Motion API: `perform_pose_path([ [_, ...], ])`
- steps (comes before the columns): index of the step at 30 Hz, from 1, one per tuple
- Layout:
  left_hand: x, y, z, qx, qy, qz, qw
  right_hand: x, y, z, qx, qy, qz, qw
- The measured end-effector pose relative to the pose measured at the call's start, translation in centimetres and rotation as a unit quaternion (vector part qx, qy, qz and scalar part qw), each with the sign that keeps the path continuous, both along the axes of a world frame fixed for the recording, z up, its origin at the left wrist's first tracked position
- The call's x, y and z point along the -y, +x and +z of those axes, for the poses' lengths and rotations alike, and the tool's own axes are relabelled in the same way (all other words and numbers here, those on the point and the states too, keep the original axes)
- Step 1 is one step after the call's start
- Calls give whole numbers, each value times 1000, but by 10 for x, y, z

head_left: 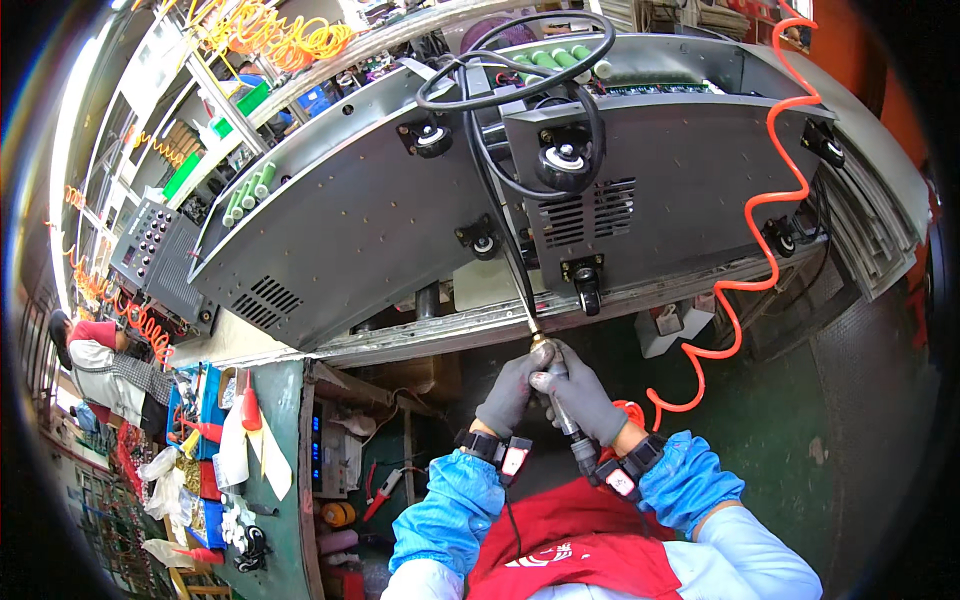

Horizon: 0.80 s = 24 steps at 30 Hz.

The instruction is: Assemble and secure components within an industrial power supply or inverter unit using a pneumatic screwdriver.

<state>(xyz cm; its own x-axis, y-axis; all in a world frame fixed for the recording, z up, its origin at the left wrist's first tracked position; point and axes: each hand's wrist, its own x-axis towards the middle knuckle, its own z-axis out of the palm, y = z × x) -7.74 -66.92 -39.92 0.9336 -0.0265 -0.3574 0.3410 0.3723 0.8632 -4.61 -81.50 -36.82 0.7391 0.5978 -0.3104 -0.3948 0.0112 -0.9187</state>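
Both of my hands wear grey gloves and close around a slim pneumatic screwdriver, which points up toward the lower edge of a large grey metal cabinet. My left hand grips the upper part near the brass tip. My right hand wraps the tool's body. The cabinet lies on its side with several black caster wheels on its face. A red coiled air hose runs from the tool up past the cabinet's right side.
A black cable loops over the cabinet top. A green workbench at lower left carries tools and plastic bags. Another person stands at the far left. Shelving with orange coiled hoses fills the upper left. The floor is green.
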Motion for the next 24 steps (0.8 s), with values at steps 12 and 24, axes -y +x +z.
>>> perform_pose_path([
  [12,-6,18,-9,3,39,38,999,-9,24,0,19,-58,25,998],
  [24,-4,18,8,-10,33,87,996,-17,24,13,2,-41,27,999],
])
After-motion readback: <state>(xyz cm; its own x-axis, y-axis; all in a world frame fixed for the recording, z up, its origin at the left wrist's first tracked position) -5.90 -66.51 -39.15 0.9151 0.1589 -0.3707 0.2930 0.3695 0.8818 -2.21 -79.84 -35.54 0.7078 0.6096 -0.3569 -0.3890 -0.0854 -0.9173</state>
